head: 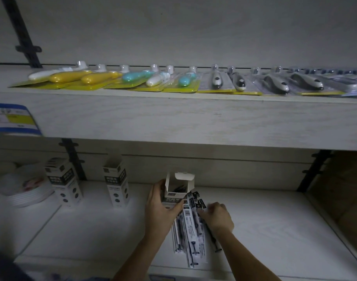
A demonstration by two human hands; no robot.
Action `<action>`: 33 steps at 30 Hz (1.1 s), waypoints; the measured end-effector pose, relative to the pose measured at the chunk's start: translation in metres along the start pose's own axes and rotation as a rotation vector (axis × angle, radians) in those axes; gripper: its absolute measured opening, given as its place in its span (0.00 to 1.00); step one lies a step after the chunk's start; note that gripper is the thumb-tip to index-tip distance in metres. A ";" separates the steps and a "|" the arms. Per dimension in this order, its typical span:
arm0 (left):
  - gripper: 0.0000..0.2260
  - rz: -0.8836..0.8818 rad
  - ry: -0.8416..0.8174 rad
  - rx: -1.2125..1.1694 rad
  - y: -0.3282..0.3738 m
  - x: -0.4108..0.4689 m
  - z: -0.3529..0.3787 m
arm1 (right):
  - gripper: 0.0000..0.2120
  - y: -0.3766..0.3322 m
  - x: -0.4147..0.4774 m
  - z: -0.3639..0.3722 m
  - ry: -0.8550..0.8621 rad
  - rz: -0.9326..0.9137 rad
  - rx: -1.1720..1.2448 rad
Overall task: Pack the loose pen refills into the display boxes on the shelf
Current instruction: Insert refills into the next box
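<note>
White-sleeved pen refills [190,234] lie in a loose fan on the lower shelf [274,230], a little right of its middle, their long axes running from the front edge back toward the wall. Their printed top ends reach the foot of the open display box [178,189], which stands just behind them with its lid flap up and some dark refills already inside. The left hand [160,205] grasps this box around its lower front, thumb across the label, and holds it upright. The right hand [218,218] rests curled on the right side of the pile, fingers bent down among the packets; whether it has actually pinched one I cannot tell. It is the nearer hand to the refills, and the box mouth lies up and to its left, so the next lift probably has to stand a refill on end before dropping it in. Two more display boxes [115,184] stand toward the left end of the shelf, near a stack of white bowls [25,191]. Above, the upper shelf [173,118] carries a row of blister-packed toothbrushes [137,78].
</note>
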State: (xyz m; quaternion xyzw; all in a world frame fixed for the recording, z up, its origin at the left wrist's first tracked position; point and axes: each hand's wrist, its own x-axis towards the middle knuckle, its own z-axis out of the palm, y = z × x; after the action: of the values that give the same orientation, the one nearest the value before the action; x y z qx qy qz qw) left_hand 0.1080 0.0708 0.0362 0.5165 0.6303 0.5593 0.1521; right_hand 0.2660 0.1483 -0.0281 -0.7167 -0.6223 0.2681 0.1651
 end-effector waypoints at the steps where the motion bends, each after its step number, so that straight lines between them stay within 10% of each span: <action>1: 0.26 -0.005 0.000 0.004 0.000 0.000 0.000 | 0.24 0.000 0.001 0.003 -0.005 0.003 -0.020; 33: 0.27 0.021 -0.020 -0.038 -0.001 -0.002 0.008 | 0.06 0.000 -0.029 -0.073 0.037 -0.157 0.613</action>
State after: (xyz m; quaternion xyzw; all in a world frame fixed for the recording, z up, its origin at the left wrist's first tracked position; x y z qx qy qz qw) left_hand 0.1144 0.0734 0.0321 0.5258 0.6126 0.5675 0.1621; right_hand 0.3073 0.1272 0.0356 -0.5881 -0.5629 0.4165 0.4047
